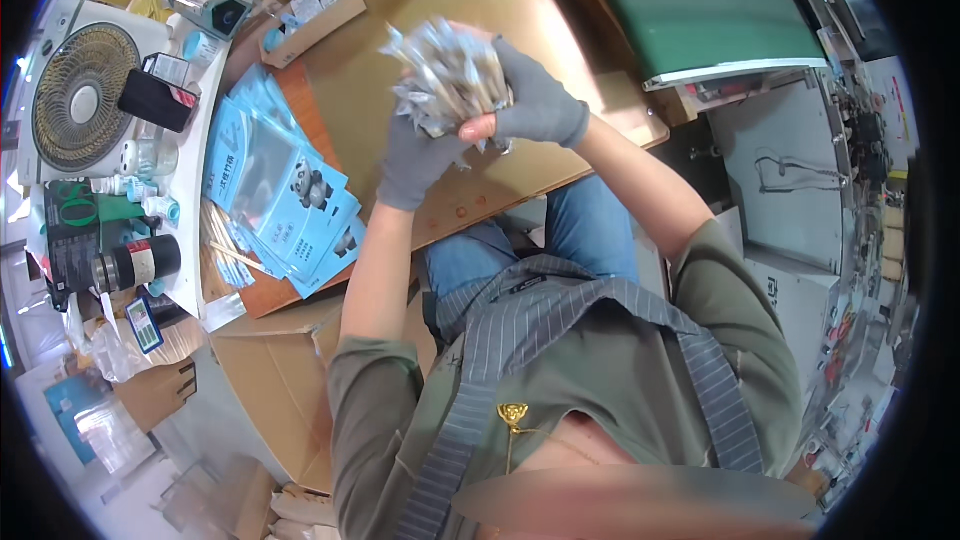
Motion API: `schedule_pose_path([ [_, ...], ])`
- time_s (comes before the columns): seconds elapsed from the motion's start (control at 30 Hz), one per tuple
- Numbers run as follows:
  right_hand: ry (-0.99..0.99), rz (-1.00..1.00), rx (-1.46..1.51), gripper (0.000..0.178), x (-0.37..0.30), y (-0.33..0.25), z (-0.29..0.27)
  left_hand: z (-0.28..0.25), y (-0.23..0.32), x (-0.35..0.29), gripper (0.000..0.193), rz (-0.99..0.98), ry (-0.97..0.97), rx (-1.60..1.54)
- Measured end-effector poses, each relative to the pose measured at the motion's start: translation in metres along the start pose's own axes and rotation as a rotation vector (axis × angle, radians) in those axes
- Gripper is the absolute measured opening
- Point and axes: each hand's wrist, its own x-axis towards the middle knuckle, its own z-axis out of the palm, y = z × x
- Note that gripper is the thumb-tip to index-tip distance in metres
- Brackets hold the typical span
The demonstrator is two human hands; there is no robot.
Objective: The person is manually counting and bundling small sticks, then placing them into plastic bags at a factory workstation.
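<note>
Both my hands wear grey fingerless gloves and hold a thick bundle of plastic-wrapped chopsticks [445, 80] above the table, its crinkled clear ends turned upward. My left hand [415, 162] is closed around the lower left of the bundle, with most of its fingers hidden. From the right, my right hand [540, 105] wraps the other side, its thumb lying across the front. To the left lies a spread pile of blue printed plastic bags [245, 165] with a panda picture and a clear window. Several loose pale chopsticks [222, 240] stick out beside the bags.
Beneath my hands is a cardboard sheet [380, 15] on the table. A fan [85, 95], a dark phone [158, 100] and a black cylindrical cup [140, 262] stand at the left. A small open box [325, 22] sits at the back; a green-topped surface [700, 5] is at the far right.
</note>
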Motion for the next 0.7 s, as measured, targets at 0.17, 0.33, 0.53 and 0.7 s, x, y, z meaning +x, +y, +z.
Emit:
schedule_pose_path([
  [0.17,0.034,0.05,-0.112,0.106,-0.006,0.031,0.003,0.009,-0.029,0.006,0.058,-0.031,-0.054,0.038],
  [0.33,0.067,-0.071,0.003,0.108,-0.003,0.028,-0.012,0.012,0.006,0.018,0.072,-0.006,-0.036,-0.269],
  [0.53,0.246,0.388,0.159,0.08,-0.013,-0.025,0.04,0.008,0.007,0.0,0.052,-0.065,-0.183,-0.096],
  [0.7,0.026,0.151,0.142,0.067,-0.024,-0.038,0.054,0.031,0.022,-0.072,0.066,-0.522,-0.381,-1.063],
])
